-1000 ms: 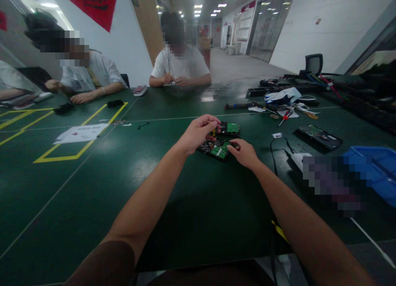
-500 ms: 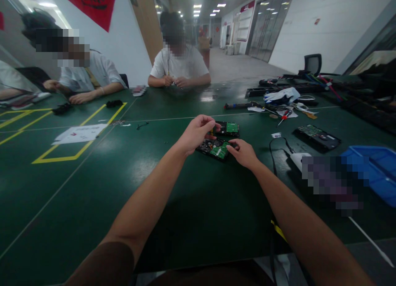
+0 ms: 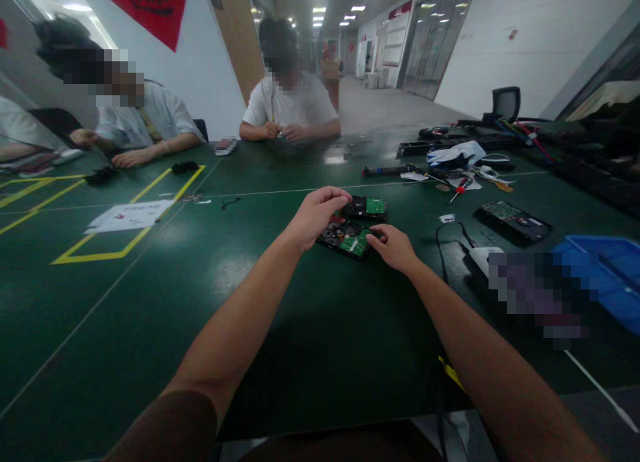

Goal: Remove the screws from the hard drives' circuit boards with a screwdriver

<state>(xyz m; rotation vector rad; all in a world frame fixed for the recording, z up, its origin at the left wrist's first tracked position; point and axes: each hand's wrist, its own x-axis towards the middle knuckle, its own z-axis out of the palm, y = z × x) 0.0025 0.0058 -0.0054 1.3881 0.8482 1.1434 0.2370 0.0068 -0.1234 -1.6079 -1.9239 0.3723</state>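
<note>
A hard drive lies on the green table with its green circuit board facing up. My right hand grips its right edge between thumb and fingers. Over its left part hovers my left hand, fingers bent and drawn together in a pinch. Whatever sits between those fingertips is hidden or too small to name; a bit of reddish colour shows beneath them. Just behind, a second hard drive rests board-side up, partly covered by my left fingers.
A third hard drive lies to the right, beside a blue plastic bin. Farther back are a red-handled screwdriver, a white glove and cables. Yellow tape and a paper sheet are at left. Two people sit opposite.
The fingers of my left hand have shifted slightly, and the yellow bit seen beneath them before no longer shows. My right hand stays at the drive's edge.
</note>
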